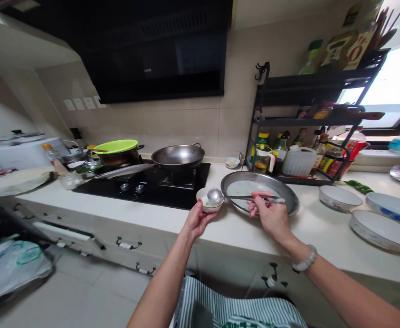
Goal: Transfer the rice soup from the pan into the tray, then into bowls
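My left hand (198, 220) grips a small white bowl (211, 208) at the front edge of the counter, fingers around its side and base. In my right hand (269, 212) is a metal spoon (236, 197), held by its handle. The spoon's round head is over the small bowl, and some whitish stuff shows inside that bowl. Beneath the handle stands a wide metal basin (293, 200) with a milky white liquid (248, 187) in it. My right fingers are above the basin's near rim; whether they touch it I cannot tell.
A wok (178, 157) sits on the black gas hob (141, 193), its long handle pointing left. Behind it, a lime-green bowl (118, 146) tops a dark pot. Right of the basin are several bowls (340, 199) and a black rack (299, 122) of bottles. The range hood (162, 68) hangs above.
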`<state>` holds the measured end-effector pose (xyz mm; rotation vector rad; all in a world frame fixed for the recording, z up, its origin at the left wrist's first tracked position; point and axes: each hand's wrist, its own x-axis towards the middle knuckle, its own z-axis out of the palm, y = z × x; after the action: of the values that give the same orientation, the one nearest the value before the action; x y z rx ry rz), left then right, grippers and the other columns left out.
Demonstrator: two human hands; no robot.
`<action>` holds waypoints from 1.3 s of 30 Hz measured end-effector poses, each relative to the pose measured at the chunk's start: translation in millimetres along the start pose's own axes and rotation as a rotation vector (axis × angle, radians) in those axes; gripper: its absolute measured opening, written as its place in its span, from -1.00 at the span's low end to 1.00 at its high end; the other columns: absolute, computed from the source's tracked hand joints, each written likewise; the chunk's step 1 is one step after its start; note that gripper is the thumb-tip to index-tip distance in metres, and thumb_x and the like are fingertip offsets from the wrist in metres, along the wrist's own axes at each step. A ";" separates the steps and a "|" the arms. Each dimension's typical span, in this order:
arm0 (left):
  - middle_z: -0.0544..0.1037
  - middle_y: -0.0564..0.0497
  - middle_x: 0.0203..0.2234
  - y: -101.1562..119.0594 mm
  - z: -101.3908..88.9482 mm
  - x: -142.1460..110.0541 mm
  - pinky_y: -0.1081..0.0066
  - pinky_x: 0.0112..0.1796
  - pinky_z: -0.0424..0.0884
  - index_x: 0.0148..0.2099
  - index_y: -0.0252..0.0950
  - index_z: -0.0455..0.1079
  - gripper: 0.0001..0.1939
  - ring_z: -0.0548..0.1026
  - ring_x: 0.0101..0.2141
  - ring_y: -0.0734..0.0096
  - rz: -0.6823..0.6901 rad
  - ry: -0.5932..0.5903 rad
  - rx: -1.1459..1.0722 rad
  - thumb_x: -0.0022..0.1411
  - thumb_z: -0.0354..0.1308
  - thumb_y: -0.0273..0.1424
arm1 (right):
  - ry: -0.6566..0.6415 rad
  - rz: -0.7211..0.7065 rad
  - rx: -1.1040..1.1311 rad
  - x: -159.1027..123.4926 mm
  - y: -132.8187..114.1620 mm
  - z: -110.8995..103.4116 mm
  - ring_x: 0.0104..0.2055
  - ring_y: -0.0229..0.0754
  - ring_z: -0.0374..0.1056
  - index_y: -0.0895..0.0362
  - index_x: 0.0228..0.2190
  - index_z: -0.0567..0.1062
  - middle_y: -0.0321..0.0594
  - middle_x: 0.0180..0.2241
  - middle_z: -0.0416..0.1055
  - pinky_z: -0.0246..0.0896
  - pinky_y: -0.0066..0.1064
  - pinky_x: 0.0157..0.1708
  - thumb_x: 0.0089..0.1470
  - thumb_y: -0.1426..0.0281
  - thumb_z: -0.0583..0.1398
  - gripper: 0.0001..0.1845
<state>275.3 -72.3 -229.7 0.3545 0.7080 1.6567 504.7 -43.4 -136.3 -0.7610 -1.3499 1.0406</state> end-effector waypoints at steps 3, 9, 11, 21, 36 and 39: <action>0.54 -0.36 0.08 -0.1 -0.1 -0.2 -0.05 0.07 0.50 0.19 -0.43 0.38 -0.52 0.54 0.07 -0.06 0.000 0.002 0.001 0.33 0.27 -0.27 | 0.140 0.112 0.151 16.3 -0.2 -5.7 -0.61 -0.19 0.41 0.11 -0.41 0.47 -0.25 -0.64 0.45 0.35 -0.45 -0.67 -0.19 0.18 0.43 -0.63; 0.53 -0.34 0.10 -0.3 1.7 -2.0 -0.05 0.07 0.50 0.24 -0.39 0.34 -0.49 0.56 0.05 -0.03 0.012 0.021 -0.003 0.34 0.25 -0.26 | 0.268 0.034 0.128 43.8 -2.3 -32.1 -0.61 -0.21 0.42 0.12 -0.43 0.46 -0.27 -0.65 0.45 0.33 -0.47 -0.67 -0.23 0.22 0.43 -0.65; 0.52 -0.35 0.10 0.0 2.7 -2.8 -0.07 0.07 0.50 0.22 -0.41 0.36 -0.51 0.55 0.06 -0.06 0.014 0.029 -0.001 0.34 0.25 -0.27 | 0.252 -0.013 0.009 46.3 0.0 -39.1 -0.62 -0.19 0.43 0.11 -0.42 0.47 -0.30 -0.67 0.44 0.38 -0.43 -0.62 -0.18 0.17 0.41 -0.64; 0.50 -0.34 0.13 -1.0 4.4 -3.3 -0.06 0.08 0.49 0.14 -0.42 0.40 -0.61 0.53 0.08 -0.04 0.033 0.038 0.009 0.37 0.20 -0.30 | 0.039 -0.062 -0.297 29.4 18.9 -43.2 -0.68 -0.15 0.40 0.08 -0.39 0.54 -0.26 -0.64 0.47 0.33 -0.37 -0.64 -0.07 0.10 0.33 -0.68; 0.52 -0.34 0.11 -1.2 2.8 -2.7 -0.08 0.08 0.49 0.17 -0.42 0.38 -0.58 0.56 0.04 -0.03 0.035 0.030 0.000 0.36 0.22 -0.31 | 0.379 0.123 0.041 50.5 15.4 -64.7 -0.67 -0.23 0.34 0.10 -0.50 0.47 -0.30 -0.68 0.40 0.26 -0.49 -0.77 -0.20 0.39 0.38 -0.81; 0.54 -0.33 0.09 -0.8 2.8 -2.8 -0.07 0.07 0.49 0.15 -0.42 0.40 -0.61 0.56 0.04 -0.03 0.026 0.040 0.000 0.36 0.22 -0.32 | 0.372 0.113 0.045 51.7 14.5 -67.2 -0.67 -0.23 0.33 0.10 -0.51 0.48 -0.28 -0.67 0.41 0.27 -0.48 -0.78 -0.19 0.37 0.39 -0.81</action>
<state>278.2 -74.2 -227.6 0.3329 0.7364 1.6926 564.7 18.2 -136.3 -0.9529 -0.9717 0.9570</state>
